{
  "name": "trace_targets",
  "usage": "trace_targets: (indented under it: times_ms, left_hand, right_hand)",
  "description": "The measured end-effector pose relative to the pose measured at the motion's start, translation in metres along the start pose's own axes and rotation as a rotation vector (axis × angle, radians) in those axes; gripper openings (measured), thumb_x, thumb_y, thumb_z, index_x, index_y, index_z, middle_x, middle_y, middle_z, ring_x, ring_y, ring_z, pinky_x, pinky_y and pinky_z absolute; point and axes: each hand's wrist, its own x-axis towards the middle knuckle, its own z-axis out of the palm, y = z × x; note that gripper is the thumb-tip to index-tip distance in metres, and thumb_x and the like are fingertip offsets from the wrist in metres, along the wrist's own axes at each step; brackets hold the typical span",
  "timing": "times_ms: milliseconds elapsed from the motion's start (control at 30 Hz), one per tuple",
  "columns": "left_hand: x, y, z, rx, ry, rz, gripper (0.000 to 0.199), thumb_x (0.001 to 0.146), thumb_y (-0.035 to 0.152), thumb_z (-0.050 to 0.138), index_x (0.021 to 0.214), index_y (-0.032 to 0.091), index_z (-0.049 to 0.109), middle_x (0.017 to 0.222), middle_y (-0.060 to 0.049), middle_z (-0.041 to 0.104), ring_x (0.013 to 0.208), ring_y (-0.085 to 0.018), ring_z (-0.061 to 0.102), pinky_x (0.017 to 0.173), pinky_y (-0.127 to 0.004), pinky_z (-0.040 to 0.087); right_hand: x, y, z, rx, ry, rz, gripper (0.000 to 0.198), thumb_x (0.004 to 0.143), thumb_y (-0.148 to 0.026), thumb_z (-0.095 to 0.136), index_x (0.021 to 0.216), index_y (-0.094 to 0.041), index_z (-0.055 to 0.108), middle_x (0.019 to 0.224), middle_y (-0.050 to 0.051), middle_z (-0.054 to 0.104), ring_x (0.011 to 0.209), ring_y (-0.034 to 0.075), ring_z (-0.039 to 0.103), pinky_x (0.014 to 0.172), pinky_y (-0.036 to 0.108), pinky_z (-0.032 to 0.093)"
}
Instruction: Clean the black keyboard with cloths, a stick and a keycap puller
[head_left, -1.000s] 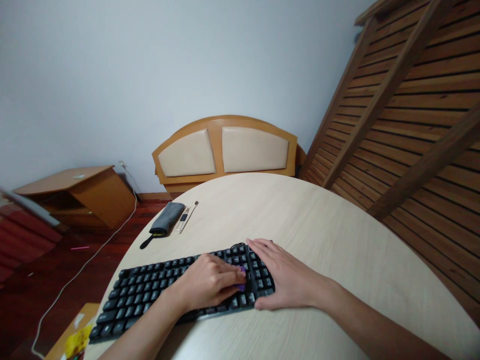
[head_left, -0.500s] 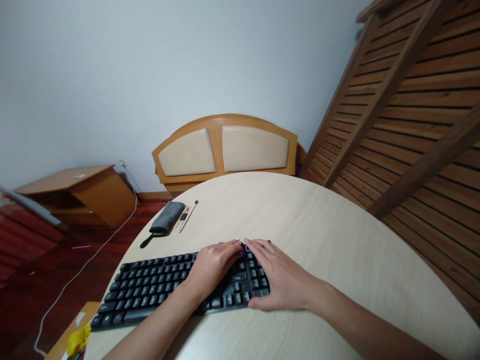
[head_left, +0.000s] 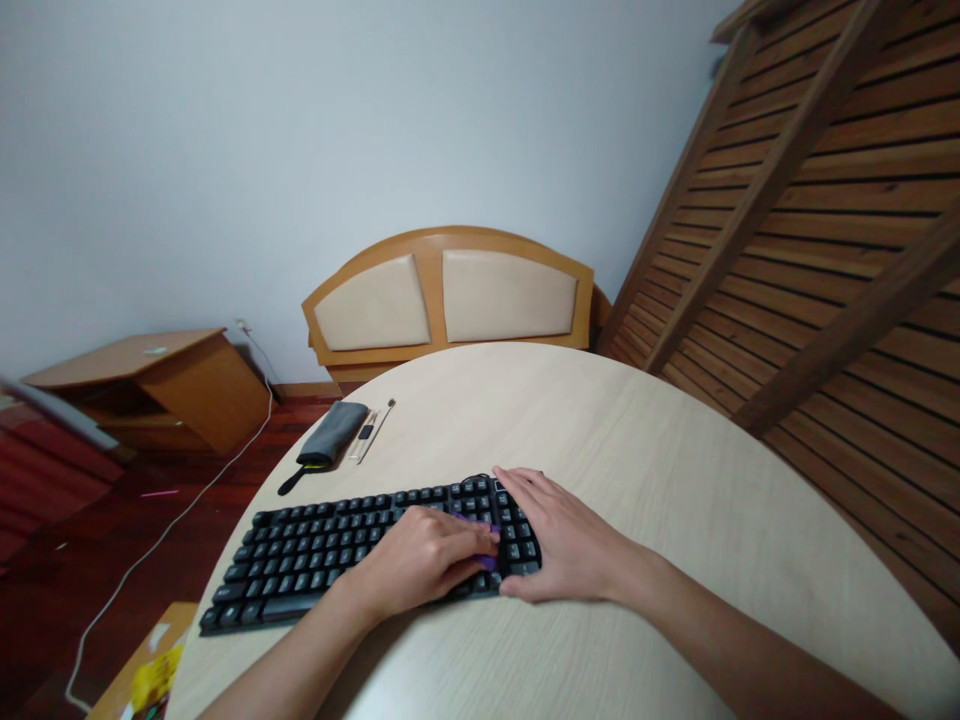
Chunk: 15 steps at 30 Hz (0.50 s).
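Note:
A black keyboard (head_left: 300,560) lies slightly askew along the near part of the round table. My left hand (head_left: 431,550) presses a soft-looking purple piece (head_left: 487,562) onto the keys near the right end. Fingers cover most of that piece, so its exact kind is unclear. At the keyboard's right end, my right hand (head_left: 559,540) grips it, thumb at the near edge and fingers at the far corner.
On the pale table (head_left: 637,450), beyond the keyboard, lie a grey pouch (head_left: 334,433) with a black strap and a thin brush-like stick (head_left: 376,432). A wooden headboard (head_left: 435,300) stands behind. A slatted wooden panel (head_left: 825,200) leans at right.
My left hand has slid the purple piece over the keys towards me and slightly right. The keyboard has turned a little, its left end moving away from me. My right hand stays at its end.

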Motion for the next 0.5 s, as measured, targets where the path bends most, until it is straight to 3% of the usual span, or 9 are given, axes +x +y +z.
trace_targets:
  times_ms: [200,500]
  left_hand:
    - [-0.004,0.003,-0.001,-0.010,0.017,0.067,0.018,0.099,0.019,0.055,0.110,0.016,0.069,0.106,-0.006,0.079,0.101,-0.018,0.076,0.084,-0.028,0.062]
    - [-0.003,0.013,-0.005,-0.026,-0.063,0.066,0.016,0.093,0.019,0.061,0.105,0.020,0.072,0.103,-0.003,0.080,0.089,-0.017,0.078,0.080,-0.026,0.063]
  right_hand:
    - [0.000,0.016,0.002,-0.022,0.057,-0.027,0.117,0.062,-0.055,0.082,0.156,-0.008,0.031,0.154,0.020,0.043,0.142,0.035,0.036,0.118,0.050,0.033]
    - [-0.003,0.024,0.003,0.000,0.072,-0.046,0.119,0.063,-0.056,0.083,0.158,-0.013,0.027,0.156,0.018,0.042,0.143,0.036,0.035,0.118,0.053,0.032]
